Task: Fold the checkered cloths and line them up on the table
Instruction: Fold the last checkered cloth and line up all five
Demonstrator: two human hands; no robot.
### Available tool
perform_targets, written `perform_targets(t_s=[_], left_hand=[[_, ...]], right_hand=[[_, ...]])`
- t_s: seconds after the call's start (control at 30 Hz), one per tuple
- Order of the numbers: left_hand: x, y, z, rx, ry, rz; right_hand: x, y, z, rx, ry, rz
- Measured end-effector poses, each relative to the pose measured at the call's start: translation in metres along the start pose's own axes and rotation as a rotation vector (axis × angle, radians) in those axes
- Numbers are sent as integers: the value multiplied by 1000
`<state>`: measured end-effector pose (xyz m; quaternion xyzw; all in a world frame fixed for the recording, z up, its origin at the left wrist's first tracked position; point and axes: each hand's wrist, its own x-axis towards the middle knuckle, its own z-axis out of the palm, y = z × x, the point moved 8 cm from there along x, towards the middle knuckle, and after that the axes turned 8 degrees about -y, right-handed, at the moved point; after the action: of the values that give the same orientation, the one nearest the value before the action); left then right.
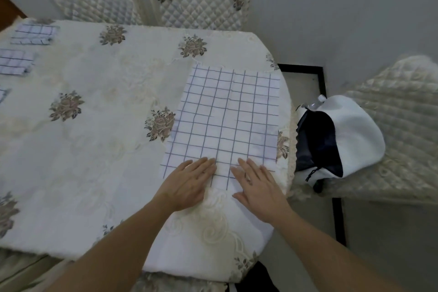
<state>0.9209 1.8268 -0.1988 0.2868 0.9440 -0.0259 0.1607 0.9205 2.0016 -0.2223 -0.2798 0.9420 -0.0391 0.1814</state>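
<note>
step: cloth (227, 116) is pressed flat at near edge | left hand (189, 181), right hand (257, 181): fingers straight, together | next: near edge to be pinched, folded far

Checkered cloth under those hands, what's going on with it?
A person is folding checkered cloths at a covered table. The left hand and right hand lie flat, fingers straight, on the near edge of a large checkered cloth spread at the table's right side. Two folded cloths already sit lined up at the far left.
</note>
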Motion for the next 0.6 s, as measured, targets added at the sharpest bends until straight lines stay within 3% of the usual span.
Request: perform_targets(t_s=[0.17, 0.6], left_hand=[[-1, -4, 22, -38, -7, 10], [-1, -6, 31, 5, 75, 36]], right_hand=[[5, -7, 20, -25, -24, 18], [-1, -12, 27, -108, 130, 57]])
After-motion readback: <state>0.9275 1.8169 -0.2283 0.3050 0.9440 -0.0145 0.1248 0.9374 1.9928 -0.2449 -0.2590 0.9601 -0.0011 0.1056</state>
